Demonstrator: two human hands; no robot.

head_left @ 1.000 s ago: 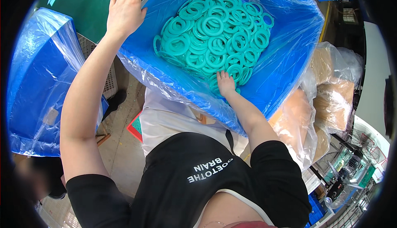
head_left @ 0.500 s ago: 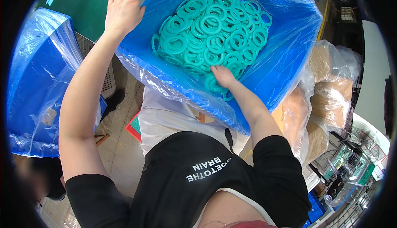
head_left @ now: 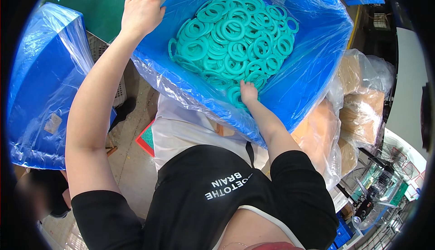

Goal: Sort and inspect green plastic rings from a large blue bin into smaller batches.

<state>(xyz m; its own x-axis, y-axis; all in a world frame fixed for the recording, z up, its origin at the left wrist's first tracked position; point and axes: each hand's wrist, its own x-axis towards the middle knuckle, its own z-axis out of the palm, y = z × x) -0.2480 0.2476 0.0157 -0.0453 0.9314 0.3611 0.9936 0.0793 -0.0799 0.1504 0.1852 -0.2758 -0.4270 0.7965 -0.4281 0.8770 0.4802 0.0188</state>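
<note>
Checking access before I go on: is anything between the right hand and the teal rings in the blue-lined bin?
Nothing visible. The right hand already rests on the near edge of the teal rings; the left hand is off on the blue liner rim.

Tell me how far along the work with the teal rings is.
Done: nothing shows as finished; no rings lie outside the bag. In hand: the right hand digs into the near edge of the teal rings, while the left hand rests flat on the far rim of the blue plastic bag. Whether it grips a ring cannot be told. Left: the bag holds a full heap of rings.
</note>
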